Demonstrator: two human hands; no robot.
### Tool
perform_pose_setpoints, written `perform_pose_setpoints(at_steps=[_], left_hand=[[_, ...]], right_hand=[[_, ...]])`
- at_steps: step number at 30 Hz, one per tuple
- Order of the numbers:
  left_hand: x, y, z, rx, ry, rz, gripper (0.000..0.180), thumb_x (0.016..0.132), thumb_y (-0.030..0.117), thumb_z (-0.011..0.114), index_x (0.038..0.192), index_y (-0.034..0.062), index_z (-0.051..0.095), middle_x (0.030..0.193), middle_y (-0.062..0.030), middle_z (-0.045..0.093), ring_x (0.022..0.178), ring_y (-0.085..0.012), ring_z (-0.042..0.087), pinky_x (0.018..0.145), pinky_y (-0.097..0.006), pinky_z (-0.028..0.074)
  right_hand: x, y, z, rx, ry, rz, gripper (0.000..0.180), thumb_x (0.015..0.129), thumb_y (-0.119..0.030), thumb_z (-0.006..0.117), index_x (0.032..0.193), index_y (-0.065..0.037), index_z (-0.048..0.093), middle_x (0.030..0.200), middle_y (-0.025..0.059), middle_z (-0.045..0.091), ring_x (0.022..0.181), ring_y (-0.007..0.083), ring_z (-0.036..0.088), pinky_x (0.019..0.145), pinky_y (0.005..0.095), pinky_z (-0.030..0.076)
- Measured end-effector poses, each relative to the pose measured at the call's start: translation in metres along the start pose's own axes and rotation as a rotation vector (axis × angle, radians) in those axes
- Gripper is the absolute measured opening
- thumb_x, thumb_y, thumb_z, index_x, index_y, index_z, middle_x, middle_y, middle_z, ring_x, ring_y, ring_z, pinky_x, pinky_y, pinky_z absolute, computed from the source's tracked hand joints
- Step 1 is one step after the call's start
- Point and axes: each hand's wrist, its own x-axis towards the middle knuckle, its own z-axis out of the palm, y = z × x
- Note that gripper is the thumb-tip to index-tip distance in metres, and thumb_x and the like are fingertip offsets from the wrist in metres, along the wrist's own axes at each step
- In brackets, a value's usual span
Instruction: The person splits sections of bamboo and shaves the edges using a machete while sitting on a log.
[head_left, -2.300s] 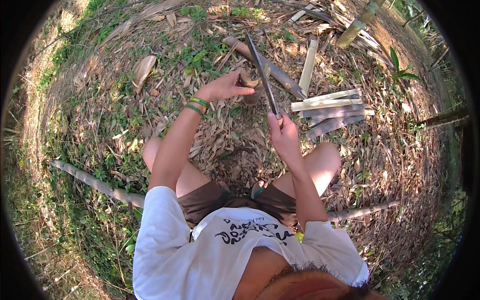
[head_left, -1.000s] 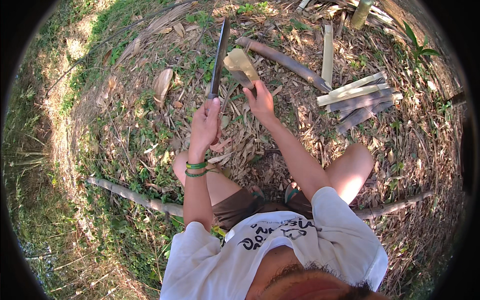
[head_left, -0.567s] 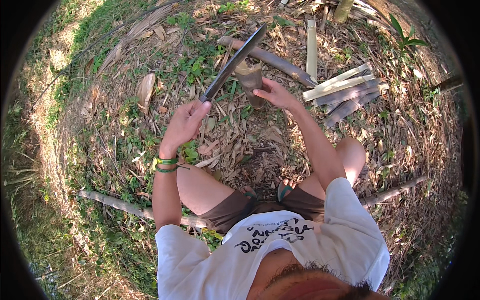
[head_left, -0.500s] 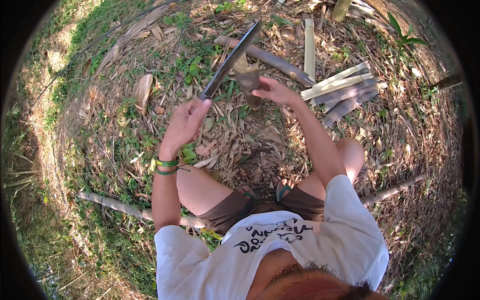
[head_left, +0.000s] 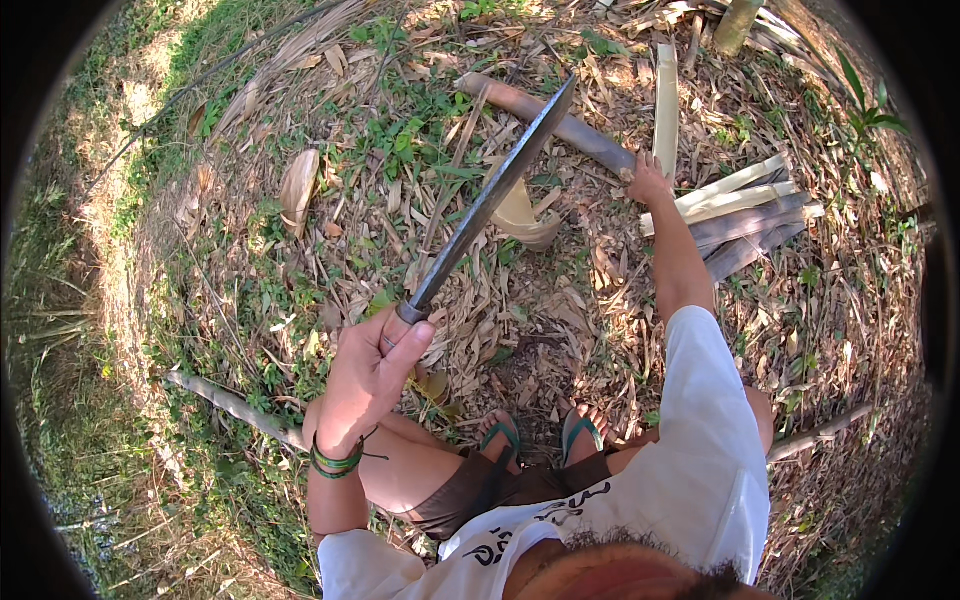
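The left hand [head_left: 368, 375] is wrapped around one machete [head_left: 492, 192], its tip at upper centre. The right hand [head_left: 650, 182] touches one pole's [head_left: 592, 143] lower end, finger closure unclear. Below one curved piece [head_left: 520, 214], mid-frame, open ground [head_left: 545, 315] reaches two sandals [head_left: 509, 437].

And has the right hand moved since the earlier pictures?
Yes, rightward: the right hand, earlier left of the near end of the brown pole, now reaches that end.
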Motion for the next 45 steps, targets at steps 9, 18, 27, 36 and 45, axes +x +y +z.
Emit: perform_pose_setpoints(at_steps=[9, 18, 27, 36, 45], left_hand=[[-0.005, -0.008, 0.014, 0.005, -0.005, -0.07, 0.037, 0.097, 0.025, 0.071, 0.074, 0.0041, 0.05, 0.058, 0.0046, 0.037, 0.057, -0.0067, 0.03, 0.05, -0.028, 0.027], [0.013, 0.004, 0.015, 0.056, 0.099, 0.01, 0.041, 0.099, 0.03, 0.068, 0.073, 0.0011, 0.057, 0.057, 0.0017, 0.044, 0.056, -0.0095, 0.037, 0.052, -0.03, 0.034], [0.034, -0.002, 0.002, 0.113, 0.122, 0.185, 0.046, 0.099, 0.038, 0.066, 0.072, 0.0027, 0.055, 0.058, -0.0025, 0.045, 0.056, -0.0146, 0.04, 0.053, -0.034, 0.036], [0.039, 0.002, 0.001, 0.151, 0.112, 0.264, 0.045, 0.097, 0.044, 0.067, 0.084, 0.0005, 0.067, 0.062, -0.0167, 0.059, 0.059, -0.0365, 0.058, 0.063, -0.043, 0.048], [0.032, 0.009, -0.013, 0.247, 0.13, 0.202, 0.044, 0.096, 0.047, 0.064, 0.087, 0.0035, 0.068, 0.066, -0.018, 0.062, 0.068, -0.0404, 0.064, 0.067, -0.048, 0.049]], right_hand=[[0.017, -0.025, 0.033, -0.136, 0.152, -0.022, 0.104, 0.065, -0.043, 0.092, 0.145, -0.006, 0.035, 0.155, 0.0191, 0.035, 0.143, 0.032, 0.041, 0.11, 0.0553, 0.043], [-0.039, -0.058, -0.091, 0.19, -0.109, -0.255, 0.086, 0.052, -0.032, 0.085, 0.125, 0.004, 0.057, 0.114, 0.027, 0.069, 0.101, 0.04, 0.07, 0.089, 0.0434, 0.057], [-0.21, 0.003, -0.322, 0.619, 0.36, -0.412, 0.1, 0.058, -0.031, 0.083, 0.142, 0.01, 0.047, 0.119, 0.0246, 0.067, 0.111, 0.031, 0.066, 0.097, 0.0381, 0.051], [-0.352, -0.023, -0.428, 0.688, 0.983, -0.571, 0.078, 0.072, -0.038, 0.092, 0.128, 0.001, 0.054, 0.101, 0.0161, 0.071, 0.087, 0.0221, 0.071, 0.08, 0.0364, 0.057], [-0.342, -0.038, -0.329, 0.176, 0.295, -0.374, 0.097, 0.063, -0.038, 0.083, 0.147, -0.004, 0.047, 0.118, 0.0283, 0.069, 0.106, 0.0402, 0.069, 0.096, 0.0443, 0.053]])
